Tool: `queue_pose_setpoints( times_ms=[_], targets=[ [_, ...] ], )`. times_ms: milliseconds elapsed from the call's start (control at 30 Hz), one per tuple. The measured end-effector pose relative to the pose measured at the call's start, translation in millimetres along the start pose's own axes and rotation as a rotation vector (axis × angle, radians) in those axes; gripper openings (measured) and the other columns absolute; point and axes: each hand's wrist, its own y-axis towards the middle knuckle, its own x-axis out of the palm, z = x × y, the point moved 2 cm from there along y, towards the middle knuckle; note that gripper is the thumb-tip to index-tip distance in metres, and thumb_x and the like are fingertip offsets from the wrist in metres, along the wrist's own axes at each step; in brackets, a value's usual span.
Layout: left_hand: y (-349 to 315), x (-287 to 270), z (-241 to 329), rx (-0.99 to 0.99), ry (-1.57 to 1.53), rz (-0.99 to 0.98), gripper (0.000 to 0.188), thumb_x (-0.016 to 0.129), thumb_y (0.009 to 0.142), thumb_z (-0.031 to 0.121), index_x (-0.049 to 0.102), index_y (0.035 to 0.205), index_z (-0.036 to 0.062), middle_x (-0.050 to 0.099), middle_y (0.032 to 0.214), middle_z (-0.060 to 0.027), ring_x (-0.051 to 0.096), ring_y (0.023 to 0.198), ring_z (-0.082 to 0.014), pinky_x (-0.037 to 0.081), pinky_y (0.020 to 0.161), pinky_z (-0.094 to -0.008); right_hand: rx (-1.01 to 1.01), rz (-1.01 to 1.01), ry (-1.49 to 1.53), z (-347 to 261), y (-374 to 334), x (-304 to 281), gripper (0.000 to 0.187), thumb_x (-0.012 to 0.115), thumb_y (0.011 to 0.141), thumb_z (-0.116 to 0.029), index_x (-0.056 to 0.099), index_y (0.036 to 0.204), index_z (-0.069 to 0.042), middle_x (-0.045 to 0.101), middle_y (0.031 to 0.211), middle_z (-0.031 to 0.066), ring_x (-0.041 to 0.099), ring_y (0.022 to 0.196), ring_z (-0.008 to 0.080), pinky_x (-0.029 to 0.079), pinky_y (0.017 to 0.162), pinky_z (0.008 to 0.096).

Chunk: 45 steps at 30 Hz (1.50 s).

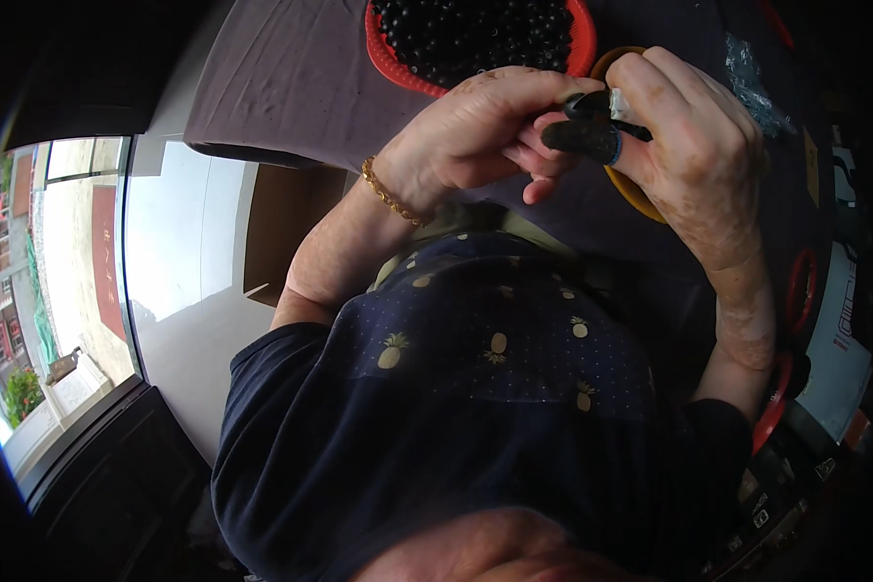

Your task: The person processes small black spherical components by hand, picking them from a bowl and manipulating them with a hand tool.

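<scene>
Cloth (281, 73) lies bare left of red basket rim (385, 58); left hand (475, 126) meets right hand (698, 131), grips unclear.

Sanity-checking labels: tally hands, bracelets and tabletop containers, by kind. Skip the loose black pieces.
Hands (left hand, right hand): 2
Bracelets (gold-coloured chain bracelet): 1
Containers (red basket, yellow round container partly hidden): 2
Total: 5

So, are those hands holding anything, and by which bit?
It can't be told: the left hand and right hand are close together by a dark finger cover, but any small piece pinched there is too dark to make out.
</scene>
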Motion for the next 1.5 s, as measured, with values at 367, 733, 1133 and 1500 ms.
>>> queue_pose_setpoints(
  times_ms=[367, 733, 1133, 1500],
  targets=[
    [0, -2, -1, -0.036, 0.041, 0.027, 0.027, 0.046, 0.091, 0.022, 0.054, 0.070, 0.0072, 0.036, 0.050, 0.0048, 0.035, 0.041, -0.0055, 0.044, 0.040, -0.0261, -0.033, -0.024, -0.008, 3, -3, 1, 0.038, 0.075, 0.065, -0.032, 0.054, 0.081, -0.005, 0.050, 0.066, 0.0031, 0.055, 0.056, 0.0190, 0.044, 0.051, 0.0298],
    [1, -4, -1, -0.020, -0.040, 0.125, 0.028, 0.045, 0.091, 0.024, 0.058, 0.095, -0.0014, 0.046, 0.058, -0.0018, 0.039, 0.043, -0.0092, 0.041, 0.038, -0.0282, 0.038, -0.035, -0.035, 7, -12, 6, 0.034, 0.079, 0.059, -0.022, 0.050, 0.071, -0.008, 0.046, 0.061, 0.0011, 0.058, 0.059, 0.0162, 0.048, 0.054, 0.0291],
    [7, -22, -5, 0.329, 0.085, -0.104, 0.032, 0.047, 0.092, 0.030, 0.056, 0.102, 0.0008, 0.055, 0.084, -0.0042, 0.049, 0.062, -0.0106, 0.050, 0.066, -0.0347, 0.143, 0.190, 0.163, 4, -32, 12, 0.039, 0.078, 0.065, -0.018, 0.062, 0.098, -0.004, 0.047, 0.063, -0.0012, 0.053, 0.055, 0.0117, 0.045, 0.050, 0.0268],
    [6, -16, -7, 0.314, 0.003, -0.067, 0.033, 0.047, 0.093, 0.028, 0.051, 0.113, 0.0029, 0.052, 0.083, -0.0015, 0.049, 0.074, -0.0112, 0.045, 0.080, -0.0323, 0.069, 0.186, 0.169, -8, -42, 22, 0.042, 0.069, 0.077, -0.021, 0.059, 0.111, 0.001, 0.064, 0.072, 0.0023, 0.060, 0.061, 0.0104, 0.048, 0.053, 0.0221]
  ],
)
